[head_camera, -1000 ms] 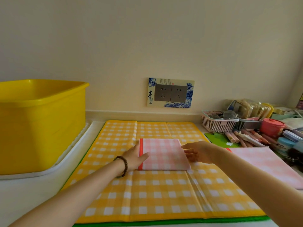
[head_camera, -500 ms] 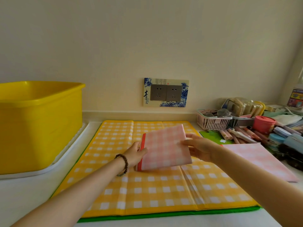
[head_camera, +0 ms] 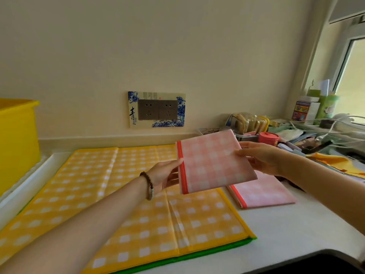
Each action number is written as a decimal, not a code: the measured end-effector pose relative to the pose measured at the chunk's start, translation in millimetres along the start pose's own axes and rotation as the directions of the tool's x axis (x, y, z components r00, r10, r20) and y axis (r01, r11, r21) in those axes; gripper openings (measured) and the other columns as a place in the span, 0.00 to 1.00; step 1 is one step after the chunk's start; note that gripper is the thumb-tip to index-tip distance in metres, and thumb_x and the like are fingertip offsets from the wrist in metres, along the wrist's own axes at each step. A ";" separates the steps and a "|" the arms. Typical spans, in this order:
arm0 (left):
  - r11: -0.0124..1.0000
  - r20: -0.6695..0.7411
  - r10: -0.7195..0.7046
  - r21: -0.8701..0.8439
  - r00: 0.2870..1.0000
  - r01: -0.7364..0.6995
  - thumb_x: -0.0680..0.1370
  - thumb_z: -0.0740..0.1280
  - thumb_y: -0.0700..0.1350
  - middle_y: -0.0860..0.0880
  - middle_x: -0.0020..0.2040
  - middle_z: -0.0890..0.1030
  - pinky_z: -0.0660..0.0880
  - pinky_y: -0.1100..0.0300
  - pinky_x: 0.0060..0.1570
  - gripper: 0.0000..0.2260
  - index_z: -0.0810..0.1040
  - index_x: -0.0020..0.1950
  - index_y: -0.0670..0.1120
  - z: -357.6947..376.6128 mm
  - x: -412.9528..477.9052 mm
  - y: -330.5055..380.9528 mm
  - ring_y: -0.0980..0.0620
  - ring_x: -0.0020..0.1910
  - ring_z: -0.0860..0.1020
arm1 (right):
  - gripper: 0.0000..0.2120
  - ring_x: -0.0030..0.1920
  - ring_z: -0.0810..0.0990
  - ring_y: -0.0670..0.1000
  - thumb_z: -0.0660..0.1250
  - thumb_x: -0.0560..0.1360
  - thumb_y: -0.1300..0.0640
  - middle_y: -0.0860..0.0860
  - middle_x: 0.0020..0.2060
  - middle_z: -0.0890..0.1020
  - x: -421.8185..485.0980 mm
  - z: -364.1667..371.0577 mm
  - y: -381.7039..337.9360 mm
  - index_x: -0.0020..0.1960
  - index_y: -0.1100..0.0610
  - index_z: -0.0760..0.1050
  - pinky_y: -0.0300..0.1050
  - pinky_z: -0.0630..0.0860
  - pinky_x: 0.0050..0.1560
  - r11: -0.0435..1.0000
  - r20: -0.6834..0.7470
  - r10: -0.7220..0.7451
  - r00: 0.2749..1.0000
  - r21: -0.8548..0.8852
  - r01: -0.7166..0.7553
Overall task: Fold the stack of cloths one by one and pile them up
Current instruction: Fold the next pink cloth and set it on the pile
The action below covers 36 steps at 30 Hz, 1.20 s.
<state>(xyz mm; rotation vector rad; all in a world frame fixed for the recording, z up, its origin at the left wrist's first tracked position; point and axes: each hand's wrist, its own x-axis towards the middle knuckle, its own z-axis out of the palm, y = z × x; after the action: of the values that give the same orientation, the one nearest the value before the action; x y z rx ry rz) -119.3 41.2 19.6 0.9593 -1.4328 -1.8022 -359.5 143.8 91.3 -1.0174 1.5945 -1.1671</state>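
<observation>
We judge the task partly done. The largest thing, the yellow checked cloth [head_camera: 122, 196], lies spread flat and unfolded on the counter, with a green layer [head_camera: 217, 249] showing under its near edge, so at least these appear left to fold.

To the left of the yellow checked cloth stands the yellow tub [head_camera: 17, 143] on a white tray [head_camera: 23, 182]; we cannot see inside it.

To the right of the yellow checked cloth, the folded pile [head_camera: 264, 191] of pink checked cloth rests on the counter.

We hold the folded pink cloth [head_camera: 213, 163] in the air above that cloth's far right corner, near the pile and not yet on it. Our left hand [head_camera: 166, 174] pinches its red-trimmed edge; our right hand [head_camera: 260, 157] grips the opposite edge.

Beyond the pile, a small white basket [head_camera: 246, 136] holds clutter we cannot identify.
</observation>
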 end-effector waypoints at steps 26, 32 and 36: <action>0.966 -0.047 -0.226 0.120 0.973 0.230 0.73 0.71 0.39 0.43 0.50 0.82 0.78 0.65 0.32 0.07 0.78 0.49 0.39 125.5 67.1 -36.3 0.51 0.43 0.80 | 0.14 0.51 0.78 0.53 0.72 0.71 0.61 0.57 0.55 0.80 40.0 -125.0 74.1 0.56 0.59 0.79 0.44 0.76 0.51 0.944 -0.401 0.184 0.897 -0.182 -0.275; 0.956 -0.075 -0.221 0.180 0.972 0.231 0.73 0.72 0.40 0.42 0.52 0.83 0.78 0.66 0.30 0.05 0.79 0.45 0.41 127.8 69.4 -37.8 0.52 0.39 0.81 | 0.13 0.37 0.75 0.49 0.72 0.71 0.61 0.53 0.42 0.78 42.2 -124.2 83.0 0.56 0.60 0.79 0.41 0.75 0.42 0.926 -0.425 0.146 0.893 -0.258 -0.274; 0.958 -0.089 -0.205 0.186 0.975 0.219 0.72 0.73 0.41 0.43 0.49 0.83 0.78 0.67 0.30 0.06 0.80 0.45 0.41 126.1 70.1 -40.8 0.54 0.36 0.81 | 0.14 0.37 0.75 0.49 0.73 0.71 0.60 0.55 0.47 0.79 46.2 -126.4 87.1 0.56 0.60 0.80 0.39 0.74 0.37 0.920 -0.426 0.159 0.891 -0.264 -0.291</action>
<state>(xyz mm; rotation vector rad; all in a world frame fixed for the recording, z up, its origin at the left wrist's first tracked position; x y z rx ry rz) -264.8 56.0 -13.3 1.3074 -1.5329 -1.7814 -502.6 149.8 19.1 -0.7889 2.2231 -1.0106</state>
